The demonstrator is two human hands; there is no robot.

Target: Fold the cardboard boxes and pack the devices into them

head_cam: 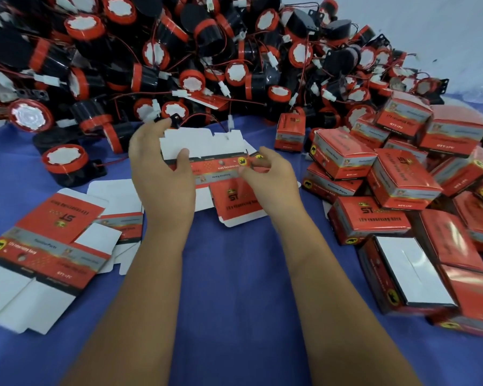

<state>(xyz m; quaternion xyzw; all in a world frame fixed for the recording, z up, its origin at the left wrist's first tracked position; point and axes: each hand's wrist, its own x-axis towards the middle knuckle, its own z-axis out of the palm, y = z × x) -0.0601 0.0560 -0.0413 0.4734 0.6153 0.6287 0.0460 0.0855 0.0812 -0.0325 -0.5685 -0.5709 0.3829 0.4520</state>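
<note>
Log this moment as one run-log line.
step: folding box | left hand: holds flat box | right hand: pinches its flap | devices: piled behind | packed boxes: right

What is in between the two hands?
In the head view, a flat, unfolded cardboard box spans the gap between the left hand and the right hand; both hands grip its ends. Blue cloth lies beneath.

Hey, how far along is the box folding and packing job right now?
Done: a heap of closed red boxes sits on the right. In hand: the left hand and right hand both grip one flat box blank, still unfolded, with no device in it. Left: more flat blanks lie on the blue cloth, and a large pile of loose black-and-red devices fills the back, so plenty remains.
</note>
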